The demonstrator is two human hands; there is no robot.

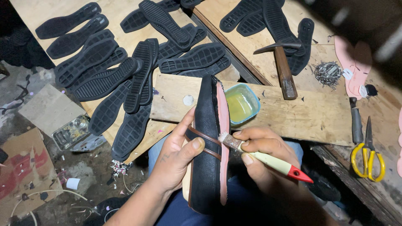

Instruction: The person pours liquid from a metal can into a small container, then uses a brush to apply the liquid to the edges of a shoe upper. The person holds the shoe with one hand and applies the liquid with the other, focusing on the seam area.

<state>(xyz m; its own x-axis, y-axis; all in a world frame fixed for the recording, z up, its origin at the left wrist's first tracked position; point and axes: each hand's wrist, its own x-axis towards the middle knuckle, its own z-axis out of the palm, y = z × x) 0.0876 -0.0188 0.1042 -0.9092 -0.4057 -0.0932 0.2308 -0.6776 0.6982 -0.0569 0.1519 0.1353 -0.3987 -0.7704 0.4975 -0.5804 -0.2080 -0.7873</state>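
Note:
My left hand (pixel 176 161) grips a black shoe upper (pixel 207 125) with a pink insole edge and a brown strap, held on its side over my lap. My right hand (pixel 264 152) holds a small brush (pixel 268 159) with a cream handle and red tip. The brush's bristles touch the pink edge of the shoe. A blue tub of yellowish glue (pixel 242 104) sits just beyond the shoe on a wooden board (pixel 318 115).
Several black rubber soles (pixel 125 71) lie across the plywood bench to the left and back. A hammer (pixel 282 67) rests on the board, a pile of small nails (pixel 327 74) behind it. Yellow-handled scissors (pixel 368 157) and a knife (pixel 356 121) lie at right. The floor at left is littered.

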